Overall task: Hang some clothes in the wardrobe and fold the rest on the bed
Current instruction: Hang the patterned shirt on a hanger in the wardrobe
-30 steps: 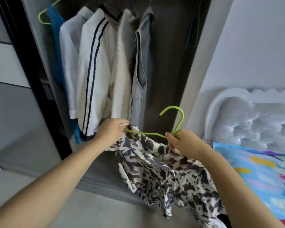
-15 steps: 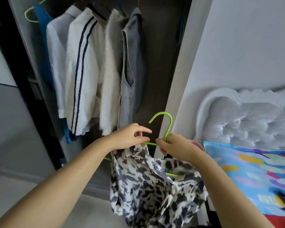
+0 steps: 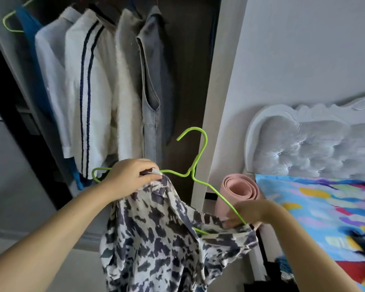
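Observation:
A black-and-white patterned shirt [image 3: 162, 241] hangs below a lime green wire hanger [image 3: 195, 165] in front of the open wardrobe [image 3: 190, 60]. My left hand [image 3: 128, 179] pinches the shirt's collar against the hanger's left arm. My right hand [image 3: 251, 211] grips the shirt's other shoulder where the hanger's right arm slips into the fabric. The hanger's hook points up and left, free of the rail. The hanger's lower bar is mostly hidden in the cloth.
In the wardrobe hang a blue top [image 3: 30, 60], a white shirt [image 3: 51, 81], a striped white jacket [image 3: 86, 98], a fluffy cream garment [image 3: 126, 91] and a denim vest [image 3: 154, 85]. A rolled pink mat [image 3: 238, 186] stands by the bed [image 3: 316, 211] with its tufted headboard [image 3: 308, 140].
My hands have spread apart along the hanger: the right hand slid down its right arm into the shirt's shoulder, and the left moved to the collar. The view shifted right.

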`<state>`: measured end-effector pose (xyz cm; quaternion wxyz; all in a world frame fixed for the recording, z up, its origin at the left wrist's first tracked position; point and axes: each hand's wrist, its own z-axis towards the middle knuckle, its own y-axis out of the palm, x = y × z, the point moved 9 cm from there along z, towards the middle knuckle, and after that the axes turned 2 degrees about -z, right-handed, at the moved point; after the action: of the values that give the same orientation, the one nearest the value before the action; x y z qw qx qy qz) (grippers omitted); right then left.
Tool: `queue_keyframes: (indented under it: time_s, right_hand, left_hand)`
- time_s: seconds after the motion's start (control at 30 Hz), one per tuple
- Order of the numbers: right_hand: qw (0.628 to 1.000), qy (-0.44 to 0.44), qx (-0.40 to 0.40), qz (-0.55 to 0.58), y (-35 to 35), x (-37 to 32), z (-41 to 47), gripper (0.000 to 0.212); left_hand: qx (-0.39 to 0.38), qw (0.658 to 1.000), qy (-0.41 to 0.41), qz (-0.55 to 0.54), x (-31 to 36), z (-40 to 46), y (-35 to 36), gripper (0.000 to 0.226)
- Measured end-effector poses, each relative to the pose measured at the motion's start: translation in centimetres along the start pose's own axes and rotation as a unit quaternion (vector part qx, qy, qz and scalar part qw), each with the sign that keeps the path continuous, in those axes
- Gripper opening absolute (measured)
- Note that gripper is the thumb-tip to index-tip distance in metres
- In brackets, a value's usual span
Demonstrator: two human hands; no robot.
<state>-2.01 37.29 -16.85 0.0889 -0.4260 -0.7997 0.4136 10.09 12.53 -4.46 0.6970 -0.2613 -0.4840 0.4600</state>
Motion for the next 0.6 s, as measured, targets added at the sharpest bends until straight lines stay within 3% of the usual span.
queue_keyframes:
  time_s: [0.07,0.13,0.27,0.37,0.47,0.53,0.6]
  right_hand:
    - [0.997,0.006,0.035,-0.067,-0.3,-0.3,0.5,0.027]
    - [0.995,0.031,0.090,-0.036,-1.6,0.5,1.2,0.017]
    - [0.947,0.085,0.308,0.045,-6.1,3.5,0.2,0.029]
    - [0.925,0.102,0.364,0.026,-7.4,2.9,-0.6,0.028]
    - [0.909,0.066,0.396,0.116,-7.4,0.3,-1.0,0.018]
    - [0.904,-0.010,0.400,0.149,-7.1,-3.3,-1.5,0.043]
    - [0.912,-0.098,0.328,0.227,-6.3,-6.0,-2.3,0.080]
  left_hand:
    - [-0.009,1.000,-0.004,0.002,-0.1,0.5,0.2,0.007]
    - [-0.026,0.999,-0.012,0.030,-0.7,0.7,0.6,0.010]
    - [-0.050,0.986,-0.072,0.144,-3.2,0.4,1.9,0.027]
    - [-0.027,0.974,-0.130,0.184,-3.7,0.4,2.8,0.032]
    - [0.040,0.978,-0.123,0.166,-2.0,0.7,2.7,0.025]
    - [0.092,0.985,-0.074,0.124,-0.2,0.9,1.9,0.018]
    - [0.113,0.990,-0.034,0.083,0.8,0.6,1.2,0.015]
